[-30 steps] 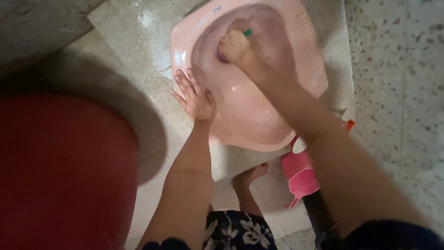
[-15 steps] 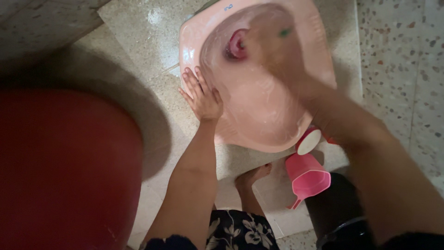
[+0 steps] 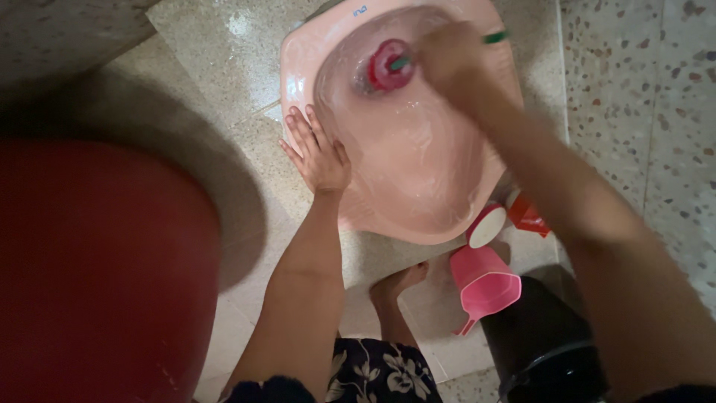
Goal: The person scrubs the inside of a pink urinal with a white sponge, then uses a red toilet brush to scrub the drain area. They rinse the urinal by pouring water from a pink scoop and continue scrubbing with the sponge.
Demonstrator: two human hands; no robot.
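Pink basin sits on the wet floor; the left hand lies flat and unclenched on its rim; the right hand, blurred, is clenched on a green-handled brush inside; scrubbing goes best with the rim pinned and short circular strokes.

A pale pink plastic basin, wide-rimmed and wet inside, sits on the speckled tile floor, while a round pink-red scrub brush with a green handle presses against its inner wall near the far rim, handle slanting up to the right.
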